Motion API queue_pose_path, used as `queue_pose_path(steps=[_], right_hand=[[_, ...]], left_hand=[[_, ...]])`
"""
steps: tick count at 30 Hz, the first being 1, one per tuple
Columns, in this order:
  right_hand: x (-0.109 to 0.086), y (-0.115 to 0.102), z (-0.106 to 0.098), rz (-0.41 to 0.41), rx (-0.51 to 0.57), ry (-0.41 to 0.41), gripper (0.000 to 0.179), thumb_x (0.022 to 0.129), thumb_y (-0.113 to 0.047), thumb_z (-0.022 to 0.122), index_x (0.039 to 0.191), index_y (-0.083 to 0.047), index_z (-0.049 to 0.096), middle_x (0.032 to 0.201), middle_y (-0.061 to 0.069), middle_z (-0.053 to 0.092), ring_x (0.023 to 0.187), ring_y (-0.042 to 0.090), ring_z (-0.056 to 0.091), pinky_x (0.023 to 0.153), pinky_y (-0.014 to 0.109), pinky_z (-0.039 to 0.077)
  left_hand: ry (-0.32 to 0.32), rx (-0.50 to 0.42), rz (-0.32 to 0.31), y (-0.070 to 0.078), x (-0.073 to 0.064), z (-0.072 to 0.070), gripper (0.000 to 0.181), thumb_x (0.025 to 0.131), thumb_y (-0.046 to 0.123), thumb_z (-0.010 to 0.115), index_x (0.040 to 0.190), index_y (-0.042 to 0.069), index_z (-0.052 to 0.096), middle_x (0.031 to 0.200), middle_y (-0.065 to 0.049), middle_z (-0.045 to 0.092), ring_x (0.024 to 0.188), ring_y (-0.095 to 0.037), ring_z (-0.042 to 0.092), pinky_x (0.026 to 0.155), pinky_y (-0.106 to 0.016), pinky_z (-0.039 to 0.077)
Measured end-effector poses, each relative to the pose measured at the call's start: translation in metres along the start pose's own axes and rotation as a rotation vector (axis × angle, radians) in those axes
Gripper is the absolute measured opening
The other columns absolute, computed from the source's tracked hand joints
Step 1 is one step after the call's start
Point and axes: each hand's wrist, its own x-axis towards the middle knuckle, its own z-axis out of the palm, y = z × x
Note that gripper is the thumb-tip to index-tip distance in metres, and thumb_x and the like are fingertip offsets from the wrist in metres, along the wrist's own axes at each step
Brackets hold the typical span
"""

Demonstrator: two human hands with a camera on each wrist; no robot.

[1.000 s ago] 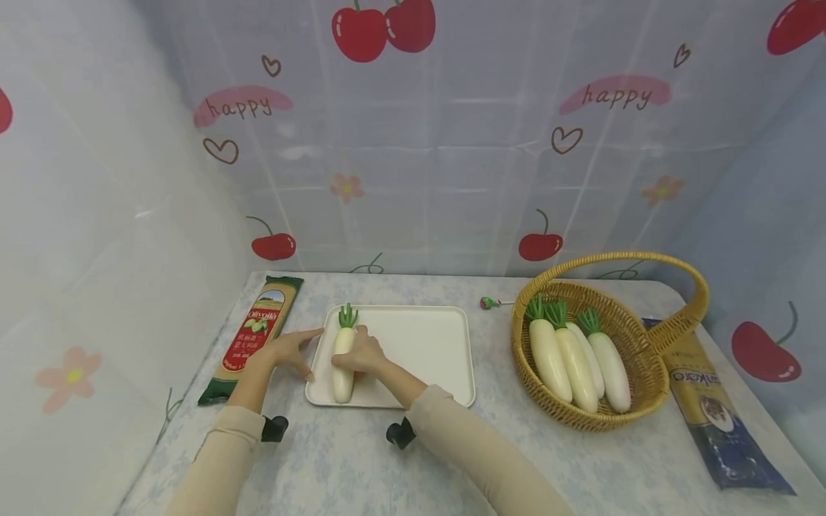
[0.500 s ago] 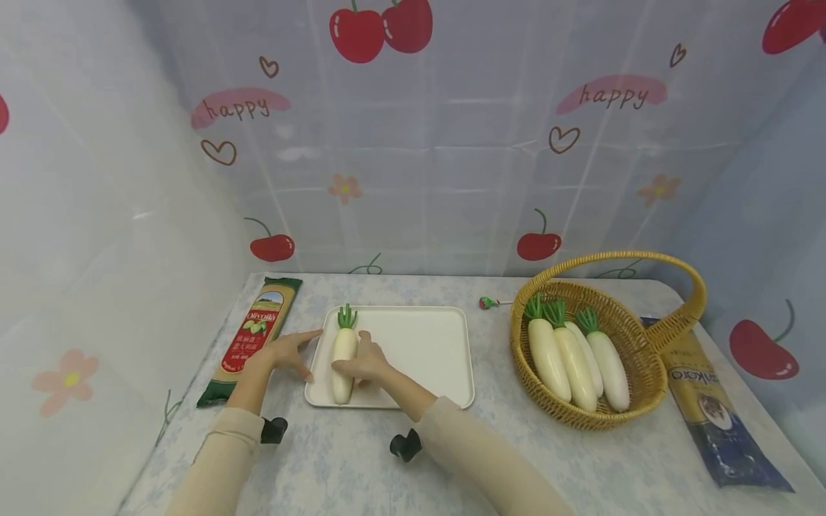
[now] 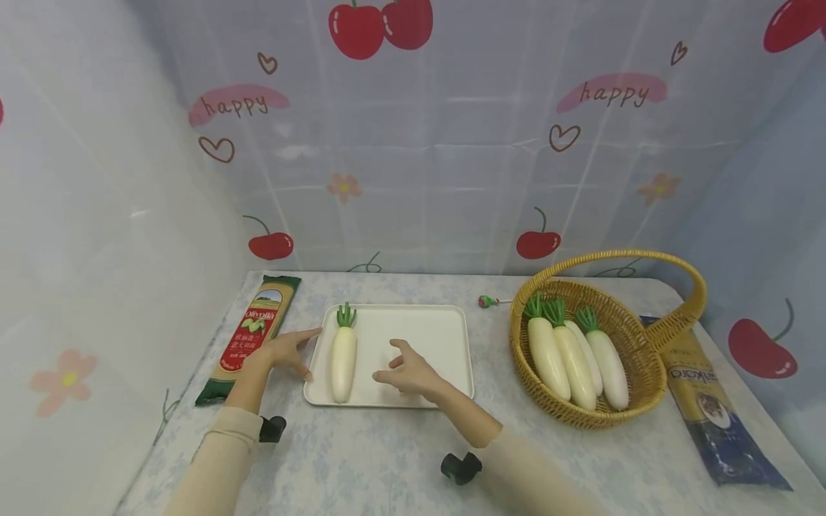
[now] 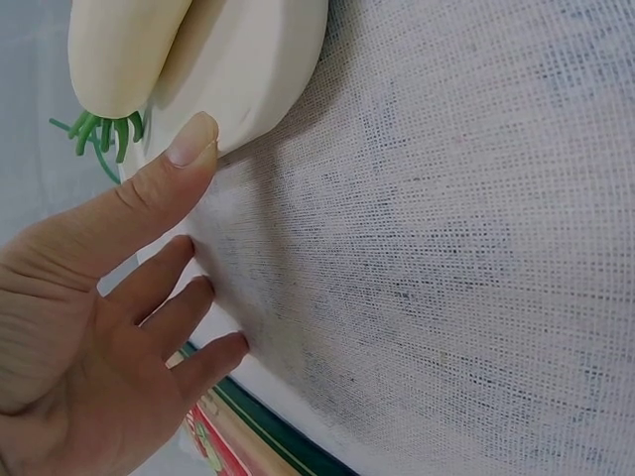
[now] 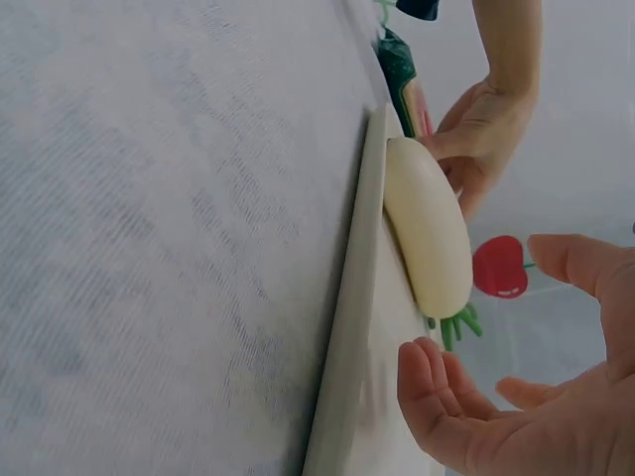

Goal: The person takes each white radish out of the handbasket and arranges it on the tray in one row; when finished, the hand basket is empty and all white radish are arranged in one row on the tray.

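A white radish (image 3: 343, 364) with green stem stubs lies lengthwise along the left side of a white rectangular tray (image 3: 413, 337). My left hand (image 3: 284, 353) is at the tray's left edge, thumb and fingers spread apart; in the left wrist view the thumb (image 4: 149, 193) reaches the tray's rim and nothing is in the grasp. My right hand (image 3: 413, 373) hovers over the middle of the tray, to the right of the radish, its fingers loosely bent and holding nothing. In the right wrist view a gap separates this hand (image 5: 516, 387) from the radish (image 5: 429, 228).
On the right stands a wicker basket (image 3: 654, 383) with a tall handle, holding several more white radishes (image 3: 574, 365). A blue and gold packet (image 3: 716, 416) lies partly behind it. A red and green pasta packet (image 3: 252, 337) lies at left. A lollipop (image 3: 488, 302) sits near the back edge.
My right hand has let go of the radish and drawn back to the right over the tray. The radish stays at the tray's left side, and my left hand keeps its place.
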Motion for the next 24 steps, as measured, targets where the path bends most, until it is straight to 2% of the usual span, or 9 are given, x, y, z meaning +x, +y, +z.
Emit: queue_pose_path(steps=[5,13,18,24], right_hand=[[-0.025,0.006,-0.024,-0.064,-0.061,-0.046,0.080,0.084,-0.032,0.069,0.147,-0.006,0.026,0.117,0.016,0.055,0.098,0.028,0.061,0.075,0.039,0.054],[-0.065,0.018,-0.066,-0.161,-0.108,-0.114,0.073,0.086,-0.033,0.067,0.143,-0.004,0.033,0.116,0.021,0.055,0.097,0.028,0.062,0.073,0.039,0.054],[-0.095,0.020,-0.099,-0.217,-0.145,-0.178,0.065,0.090,-0.029,0.064,0.141,-0.003,0.035,0.115,0.019,0.055,0.098,0.025,0.060,0.077,0.036,0.052],[-0.125,0.022,-0.138,-0.277,-0.203,-0.164,0.061,0.091,-0.025,0.064,0.140,-0.002,0.037,0.111,0.014,0.057,0.093,0.021,0.061,0.078,0.031,0.053]], left_hand=[[0.002,0.007,-0.002,0.000,-0.001,-0.002,0.105,0.063,0.018,0.088,0.148,0.004,0.027,0.145,-0.031,0.030,0.134,-0.047,0.027,0.106,-0.057,0.030],[0.005,-0.001,-0.007,-0.001,-0.001,0.000,0.104,0.063,0.018,0.087,0.148,0.006,0.028,0.146,-0.031,0.029,0.135,-0.047,0.025,0.106,-0.059,0.029],[0.006,0.001,0.001,-0.001,-0.002,0.000,0.103,0.064,0.017,0.087,0.148,0.005,0.028,0.146,-0.031,0.029,0.134,-0.047,0.025,0.106,-0.059,0.029],[-0.002,0.001,0.004,0.000,-0.002,-0.001,0.105,0.063,0.017,0.088,0.148,0.005,0.028,0.146,-0.031,0.028,0.135,-0.049,0.023,0.106,-0.060,0.028]])
